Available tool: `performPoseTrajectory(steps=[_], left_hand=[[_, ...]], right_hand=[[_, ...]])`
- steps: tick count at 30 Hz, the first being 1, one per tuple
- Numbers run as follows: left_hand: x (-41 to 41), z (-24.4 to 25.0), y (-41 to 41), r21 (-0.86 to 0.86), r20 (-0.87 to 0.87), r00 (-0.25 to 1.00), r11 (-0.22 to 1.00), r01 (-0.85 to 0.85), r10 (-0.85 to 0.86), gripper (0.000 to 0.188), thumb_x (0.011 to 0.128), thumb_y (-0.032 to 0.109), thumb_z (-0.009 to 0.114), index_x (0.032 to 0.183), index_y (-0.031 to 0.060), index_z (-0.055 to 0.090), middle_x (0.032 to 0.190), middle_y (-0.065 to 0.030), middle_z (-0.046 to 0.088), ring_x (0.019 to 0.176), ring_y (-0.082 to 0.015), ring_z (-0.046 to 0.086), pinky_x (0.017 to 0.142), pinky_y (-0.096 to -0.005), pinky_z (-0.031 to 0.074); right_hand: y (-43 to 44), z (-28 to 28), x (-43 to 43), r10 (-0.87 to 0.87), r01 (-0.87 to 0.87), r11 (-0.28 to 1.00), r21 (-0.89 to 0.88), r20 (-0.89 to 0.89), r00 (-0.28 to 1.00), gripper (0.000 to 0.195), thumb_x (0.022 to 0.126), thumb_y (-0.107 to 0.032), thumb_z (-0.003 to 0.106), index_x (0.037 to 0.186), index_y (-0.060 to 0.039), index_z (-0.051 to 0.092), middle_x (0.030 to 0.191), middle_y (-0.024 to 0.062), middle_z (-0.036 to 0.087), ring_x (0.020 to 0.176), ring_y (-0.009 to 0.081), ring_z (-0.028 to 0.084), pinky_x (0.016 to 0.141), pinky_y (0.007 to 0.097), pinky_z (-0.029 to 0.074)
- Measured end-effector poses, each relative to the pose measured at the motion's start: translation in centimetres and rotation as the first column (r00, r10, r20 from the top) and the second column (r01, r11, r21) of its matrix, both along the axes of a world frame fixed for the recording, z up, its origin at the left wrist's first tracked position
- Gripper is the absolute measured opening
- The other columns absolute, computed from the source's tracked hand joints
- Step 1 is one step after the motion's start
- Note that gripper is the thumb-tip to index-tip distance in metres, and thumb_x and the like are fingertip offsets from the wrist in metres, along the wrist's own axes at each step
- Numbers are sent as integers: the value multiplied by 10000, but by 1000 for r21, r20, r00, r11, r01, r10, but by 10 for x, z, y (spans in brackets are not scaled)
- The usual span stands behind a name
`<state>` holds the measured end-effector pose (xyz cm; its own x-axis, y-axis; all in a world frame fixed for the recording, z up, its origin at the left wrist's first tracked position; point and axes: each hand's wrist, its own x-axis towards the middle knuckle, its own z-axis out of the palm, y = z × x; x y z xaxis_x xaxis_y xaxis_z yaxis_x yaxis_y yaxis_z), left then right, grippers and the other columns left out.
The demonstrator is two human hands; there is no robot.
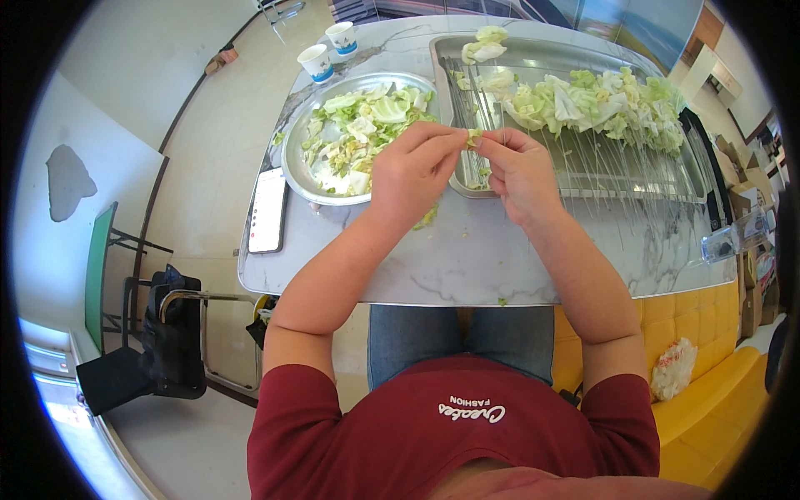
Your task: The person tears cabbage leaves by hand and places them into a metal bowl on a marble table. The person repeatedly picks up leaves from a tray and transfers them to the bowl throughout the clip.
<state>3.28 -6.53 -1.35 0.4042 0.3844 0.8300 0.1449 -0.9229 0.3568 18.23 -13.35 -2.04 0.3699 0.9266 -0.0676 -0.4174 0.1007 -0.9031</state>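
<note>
My left hand (417, 167) and my right hand (522, 167) meet over the near left corner of a steel tray (619, 178). Pinched between their fingertips is a small piece of cabbage leaf (474, 137). Whether the right fingers also hold a skewer cannot be made out. Bare metal skewers (459, 94) lie along the tray's left side. Cabbage leaves (587, 106) threaded on thin skewers form a row across the tray, their sticks reaching over its near rim. To the left, a round metal plate (294, 169) holds loose torn cabbage (359, 128), partly behind my left hand.
A phone (267, 212) with a lit screen lies left of the plate on the marble-patterned table (450, 269). Two paper cups (316, 62) stand behind the plate. A clear plastic bottle (737, 237) is at the right edge. Cabbage scraps dot the tabletop. A yellow bench (681, 312) is below right.
</note>
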Motion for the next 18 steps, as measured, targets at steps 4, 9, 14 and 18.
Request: performPoseTrajectory(steps=[4,9,14,18], left_hand=[[8,-4,1,173,43,999,985,1,-9,240,716,-2,725,951,37,693,917,-69,650,763,-215,645,625,-299,529],[10,-7,7,306,42,999,952,-30,18,280,705,-16,729,977,29,680,943,-72,649,790,-218,645,653,-305,533],[9,-6,8,245,73,997,968,-48,31,257,690,-19,766,935,24,704,916,-84,663,772,-209,658,646,-283,544],[7,-4,9,212,95,995,976,-49,29,254,692,-18,769,934,25,705,913,-82,665,766,-204,661,648,-278,545]], right_hand=[[0,3,0,-64,63,998,-22,-57,996,138,813,-88,713,908,-10,650,606,-75,470,442,-1,304,387,199,200],[-3,7,0,-25,19,999,-49,-126,992,155,838,-125,706,927,-10,656,575,-91,435,441,-4,286,386,197,192],[-6,9,-2,8,-21,997,-77,-160,987,186,851,-157,702,960,-12,661,549,-107,378,436,-1,264,391,198,178],[-8,11,-2,64,-72,996,-45,-166,984,205,870,-181,681,982,-11,663,546,-110,353,431,5,244,391,204,176]])
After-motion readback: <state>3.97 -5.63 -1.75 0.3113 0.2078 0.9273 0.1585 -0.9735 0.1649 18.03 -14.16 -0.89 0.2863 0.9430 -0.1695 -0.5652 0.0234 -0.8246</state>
